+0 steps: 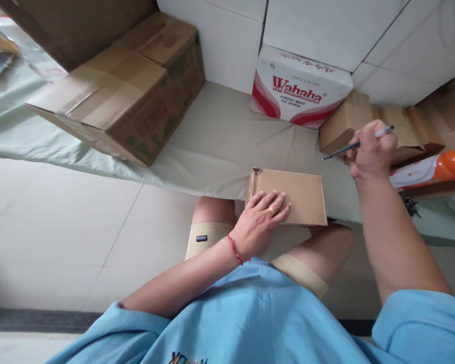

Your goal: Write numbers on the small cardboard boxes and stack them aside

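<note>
The small cardboard box [303, 194] is set at the near edge of the cloth-covered surface [223, 126], top panel seemingly closed, and is pressed by the left hand [261, 218], palm down, fingers slightly apart, nothing clamped. The pen [343, 150] is gripped in the closed right hand [373, 151], its tip apart from the box near the far right corner. Placing and steadying are judged done; no writing is made out on the exposed top, so pen work there is judged not begun, covered part unknown.
</note>
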The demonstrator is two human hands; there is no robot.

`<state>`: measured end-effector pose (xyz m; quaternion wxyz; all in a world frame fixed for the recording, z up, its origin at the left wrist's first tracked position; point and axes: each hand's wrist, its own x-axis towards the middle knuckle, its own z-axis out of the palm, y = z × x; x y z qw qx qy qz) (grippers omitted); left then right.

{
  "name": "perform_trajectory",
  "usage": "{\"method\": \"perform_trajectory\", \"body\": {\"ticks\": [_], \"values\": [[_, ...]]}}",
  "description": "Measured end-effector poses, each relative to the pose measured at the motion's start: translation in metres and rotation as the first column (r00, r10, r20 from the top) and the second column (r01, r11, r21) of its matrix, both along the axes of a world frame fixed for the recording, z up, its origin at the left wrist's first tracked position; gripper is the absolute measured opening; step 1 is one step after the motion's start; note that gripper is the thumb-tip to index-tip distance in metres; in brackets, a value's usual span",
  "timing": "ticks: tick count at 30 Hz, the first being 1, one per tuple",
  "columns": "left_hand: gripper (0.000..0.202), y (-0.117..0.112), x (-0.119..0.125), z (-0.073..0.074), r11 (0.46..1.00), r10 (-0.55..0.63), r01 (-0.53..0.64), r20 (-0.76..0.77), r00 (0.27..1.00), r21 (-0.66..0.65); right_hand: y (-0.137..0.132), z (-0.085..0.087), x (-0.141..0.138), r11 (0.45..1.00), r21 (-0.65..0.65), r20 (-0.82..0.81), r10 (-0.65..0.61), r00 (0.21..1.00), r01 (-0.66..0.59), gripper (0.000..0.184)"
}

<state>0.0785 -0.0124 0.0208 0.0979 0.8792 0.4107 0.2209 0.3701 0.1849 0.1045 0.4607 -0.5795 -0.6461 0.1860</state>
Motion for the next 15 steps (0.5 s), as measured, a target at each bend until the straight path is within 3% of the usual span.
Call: {"method": "perform_trajectory", "body": {"ticks": [2,3,6,8,11,15], "values": [[0.056,0.006,-0.002,0.006,1.000,-0.016,0.016,-0.003,1.000,-0.025,-0.007,0.013,-0.041,0.987,-0.084,-0.370,0.096,0.924,-0.136,0.048],[0.059,0.009,-0.003,0.010,0.999,-0.024,0.023,-0.012,1.000,-0.042,-0.012,0.014,-0.064,0.966,-0.115,-0.476,0.149,0.867,-0.230,0.049],[0.068,0.017,-0.007,0.017,0.997,-0.033,0.029,-0.053,0.998,-0.078,-0.030,0.002,-0.126,0.825,-0.179,-0.694,0.281,0.663,-0.537,0.049],[0.069,0.020,-0.009,0.017,0.996,-0.043,0.037,-0.070,0.997,-0.078,-0.038,-0.013,-0.150,0.751,-0.173,-0.768,0.303,0.565,-0.638,0.058],[0.066,0.022,-0.012,0.013,0.997,-0.066,0.064,-0.050,0.997,-0.045,-0.042,-0.034,-0.158,0.734,-0.148,-0.807,0.298,0.511,-0.662,0.052],[0.063,0.026,-0.014,0.008,0.997,-0.072,0.071,-0.009,0.997,-0.012,-0.039,-0.043,-0.149,0.757,-0.154,-0.795,0.286,0.535,-0.635,0.034]]}}
